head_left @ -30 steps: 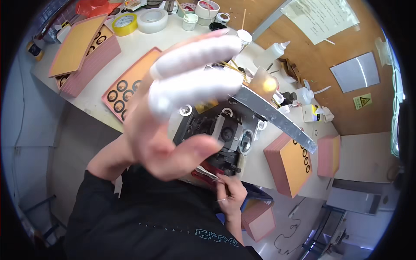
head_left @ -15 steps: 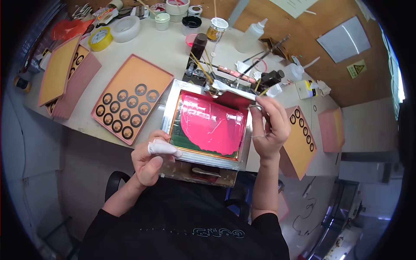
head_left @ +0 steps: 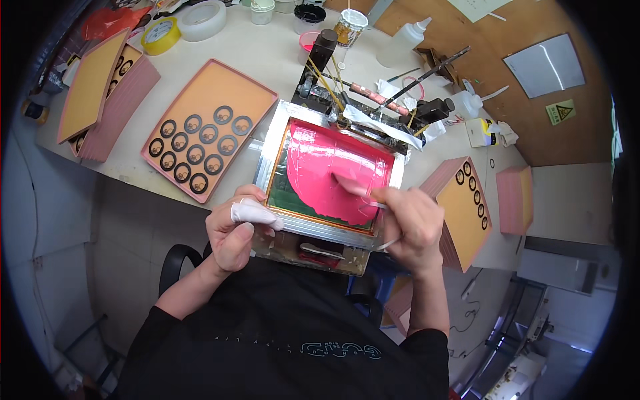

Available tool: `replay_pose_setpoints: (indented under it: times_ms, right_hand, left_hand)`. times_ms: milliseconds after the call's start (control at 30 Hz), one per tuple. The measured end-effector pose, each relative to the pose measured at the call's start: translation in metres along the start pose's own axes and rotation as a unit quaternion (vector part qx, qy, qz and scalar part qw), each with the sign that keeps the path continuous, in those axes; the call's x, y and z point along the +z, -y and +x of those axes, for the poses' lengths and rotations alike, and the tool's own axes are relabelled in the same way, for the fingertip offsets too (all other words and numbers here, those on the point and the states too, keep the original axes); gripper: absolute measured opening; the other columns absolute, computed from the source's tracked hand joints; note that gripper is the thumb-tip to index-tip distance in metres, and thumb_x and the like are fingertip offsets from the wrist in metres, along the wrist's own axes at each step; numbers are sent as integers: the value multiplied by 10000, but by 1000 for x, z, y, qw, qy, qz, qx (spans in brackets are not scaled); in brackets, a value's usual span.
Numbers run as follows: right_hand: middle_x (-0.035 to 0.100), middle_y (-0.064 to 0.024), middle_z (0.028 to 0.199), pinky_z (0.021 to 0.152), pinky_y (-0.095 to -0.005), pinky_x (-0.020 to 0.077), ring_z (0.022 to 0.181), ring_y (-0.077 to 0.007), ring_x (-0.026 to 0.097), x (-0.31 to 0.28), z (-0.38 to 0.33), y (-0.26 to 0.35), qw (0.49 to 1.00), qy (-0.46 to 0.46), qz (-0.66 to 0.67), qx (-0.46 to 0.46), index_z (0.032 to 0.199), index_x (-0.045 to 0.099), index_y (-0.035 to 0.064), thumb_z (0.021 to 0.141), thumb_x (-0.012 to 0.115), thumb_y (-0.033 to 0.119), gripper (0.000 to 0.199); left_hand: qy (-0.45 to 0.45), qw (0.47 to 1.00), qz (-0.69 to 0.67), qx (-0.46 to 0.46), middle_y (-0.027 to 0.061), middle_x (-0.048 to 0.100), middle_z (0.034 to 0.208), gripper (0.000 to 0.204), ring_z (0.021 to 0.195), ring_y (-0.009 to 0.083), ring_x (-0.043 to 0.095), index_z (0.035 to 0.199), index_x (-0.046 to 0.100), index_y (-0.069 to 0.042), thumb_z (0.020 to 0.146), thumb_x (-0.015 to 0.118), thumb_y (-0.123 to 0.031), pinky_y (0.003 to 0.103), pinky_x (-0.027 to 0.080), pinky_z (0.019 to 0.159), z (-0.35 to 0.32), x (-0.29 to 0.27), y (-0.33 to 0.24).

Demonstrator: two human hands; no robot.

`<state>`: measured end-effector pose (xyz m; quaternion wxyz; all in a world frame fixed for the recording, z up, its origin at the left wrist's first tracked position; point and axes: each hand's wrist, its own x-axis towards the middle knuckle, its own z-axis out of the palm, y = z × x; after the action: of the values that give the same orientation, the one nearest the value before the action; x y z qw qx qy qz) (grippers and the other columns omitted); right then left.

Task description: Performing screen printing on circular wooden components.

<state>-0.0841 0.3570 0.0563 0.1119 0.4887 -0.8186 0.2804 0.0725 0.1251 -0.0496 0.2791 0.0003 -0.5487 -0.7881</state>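
A silver-edged printing screen [head_left: 263,170] lies before me, with bright pink ink [head_left: 313,177] spread over its green mesh. My left hand [head_left: 233,230], a white cover on one finger, grips the screen's near-left corner. Over the screen's right side, my right hand [head_left: 413,227] is closed on a small spatula [head_left: 350,185]. The spatula's pink-smeared blade is down at the ink, and its grip is mostly hidden by my fingers. Along the screen's far edge runs a clamp stand [head_left: 323,50], with a white strip [head_left: 377,127] lying in front of it.
Left of the screen sits a pink-rimmed tray [head_left: 193,87] of black-ringed discs. Stacked trays [head_left: 123,110] stand farther left. More trays [head_left: 460,213] and a pink stack [head_left: 515,200] are at the right. Behind are a squeeze bottle [head_left: 403,43], a paint can [head_left: 350,28] and tape rolls [head_left: 160,37].
My right hand has come from the screen's far-right corner toward me, and the spatula blade is now over the pink ink. The left hand stays at its corner; the whole view has shifted slightly.
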Motion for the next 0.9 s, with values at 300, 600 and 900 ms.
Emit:
replay_pose_setpoints:
  times_ms: [300, 600, 900]
  right_hand:
    - [646, -47, 755, 579, -331, 422, 608, -204, 489, -9, 16, -37, 998, -50, -40, -19, 1045, 763, 23, 742, 647, -88, 343]
    - [706, -70, 809, 594, -333, 475, 618, -211, 542, -33, 5, 33, 999, 20, -27, 9, 1013, 756, 17, 705, 644, -101, 349]
    - [719, -53, 879, 695, -246, 483, 734, -117, 578, -56, 92, -63, 974, -86, 46, 204, 1152, 738, -35, 908, 739, 31, 253]
  left_hand:
    - [13, 991, -126, -34, 170, 675, 1146, 412, 1009, 239, 579, 1105, 744, 65, 808, 487, -56, 224, 537, 716, 1, 3, -7]
    - [9, 992, -118, -55, 230, 589, 1231, 396, 924, 245, 621, 1162, 688, 89, 905, 566, -186, 243, 541, 735, 5, 9, -31]
    - [14, 946, 249, 207, 156, 719, 1156, 292, 998, 244, 672, 1199, 707, 35, 932, 626, -48, 354, 559, 906, 152, -5, -96]
